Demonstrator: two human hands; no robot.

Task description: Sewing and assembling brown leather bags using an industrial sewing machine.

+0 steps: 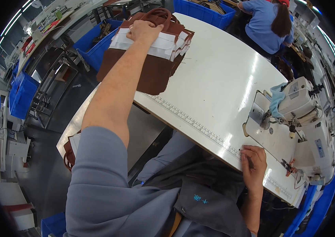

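My left hand [143,32] reaches to the far left of the white table. Its fingers are closed at the top of a stack of brown bag panels [147,73], beside the looped brown handles [157,16]. White strips [161,45] lie across the upper part of these panels, their ends fanned out at the right. At the near edge of the table, by the printed ruler [191,118], rests my right hand [255,160]. Its fingers are curled toward the thumb, and whatever they may hold cannot be made out.
A white sewing machine [300,98] stands at the table's right, a light blue cloth [278,100] hung on it. Small snips [288,166] lie near its base. Blue bins [96,47] stand beyond the table's left end. A co-worker in blue [268,25] sits across the table.
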